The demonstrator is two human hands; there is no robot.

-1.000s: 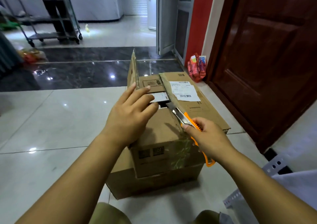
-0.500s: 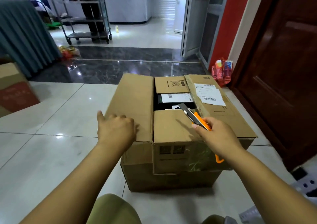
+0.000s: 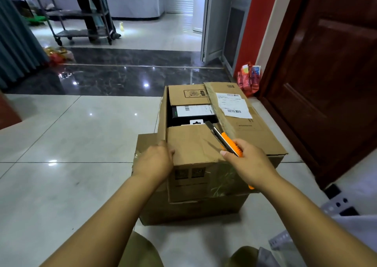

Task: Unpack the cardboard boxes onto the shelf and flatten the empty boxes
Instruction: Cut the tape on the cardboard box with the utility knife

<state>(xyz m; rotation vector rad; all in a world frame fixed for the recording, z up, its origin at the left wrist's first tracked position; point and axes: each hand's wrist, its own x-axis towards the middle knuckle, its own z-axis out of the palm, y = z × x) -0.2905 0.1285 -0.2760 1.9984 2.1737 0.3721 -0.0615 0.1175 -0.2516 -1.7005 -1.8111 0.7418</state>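
Observation:
A brown cardboard box (image 3: 206,187) stands on the tiled floor in front of me with its top flaps partly open. Its right flap (image 3: 253,132) lies flat and carries a white shipping label. Through the gap I see a black package with a white barcode label (image 3: 193,111). My left hand (image 3: 155,160) grips the left edge of the near flap (image 3: 193,146). My right hand (image 3: 248,162) holds an orange utility knife (image 3: 222,138), blade out, pointing toward the opening.
A dark wooden door (image 3: 330,72) stands close on the right, with red snack packets (image 3: 248,78) at its foot. Grey perforated metal shelf parts (image 3: 336,207) lie at the lower right. A metal trolley (image 3: 81,13) and a person's legs are far back left.
The left flap, spread flat half a second ago, now hangs down the box's side. My left hand has shifted right onto the near flap's edge. The knife stays in my right hand.

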